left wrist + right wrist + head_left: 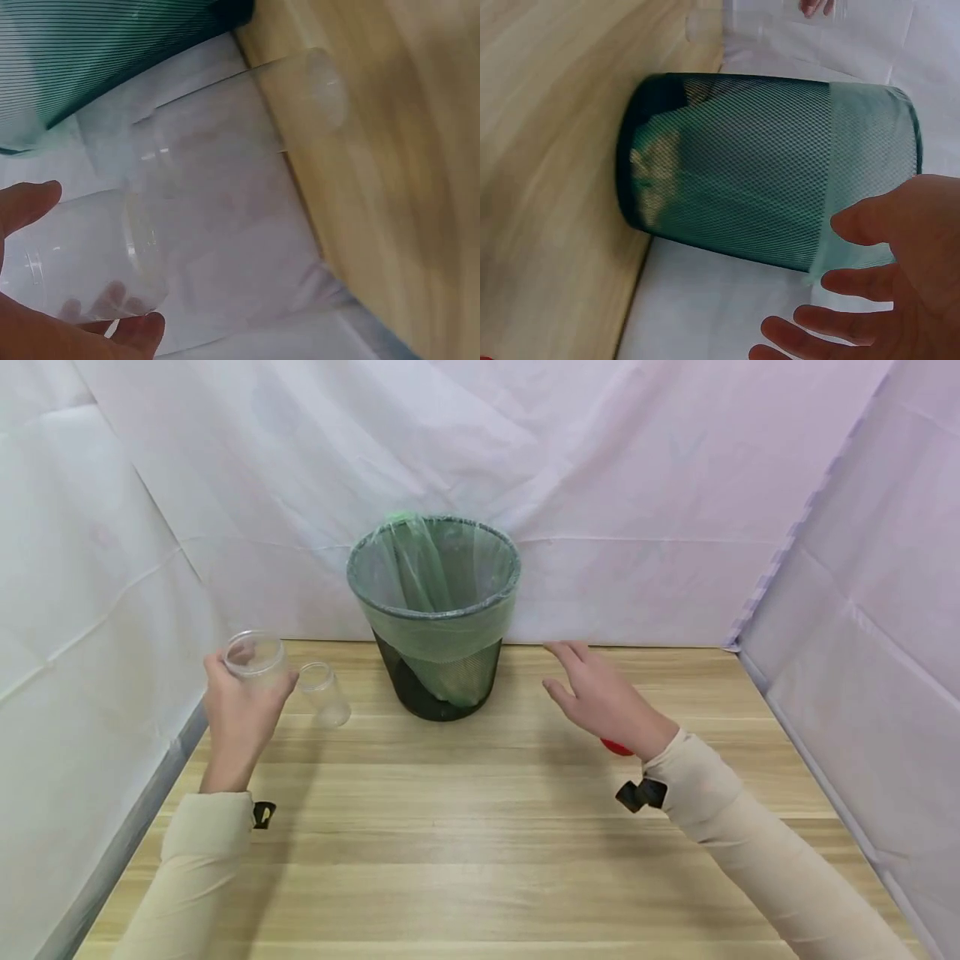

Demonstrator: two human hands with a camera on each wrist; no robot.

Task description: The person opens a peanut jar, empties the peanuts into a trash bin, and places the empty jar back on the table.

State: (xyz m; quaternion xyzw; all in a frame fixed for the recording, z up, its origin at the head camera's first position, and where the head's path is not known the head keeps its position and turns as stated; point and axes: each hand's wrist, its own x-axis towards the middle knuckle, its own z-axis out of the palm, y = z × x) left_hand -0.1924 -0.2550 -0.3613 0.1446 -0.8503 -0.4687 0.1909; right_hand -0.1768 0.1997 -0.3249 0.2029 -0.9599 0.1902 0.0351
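My left hand point(243, 714) grips a clear, round, jar-like container point(256, 657), raised above the left side of the table. In the left wrist view, thumb and fingers curl round its wall point(82, 251). A second clear container point(326, 697) stands upright on the table, just right of that hand. Over the right half of the table hovers my right hand point(606, 700), holding nothing, its fingers spread and loosely bent in the right wrist view. A red object point(618, 747) lies below the right wrist, mostly hidden by it.
A black mesh bin point(442, 689) with a green liner bag point(442, 635) folded over its rim stands at the table's back, between the hands. White cloth point(637, 485) hangs behind and along both sides of the wooden table point(450, 843).
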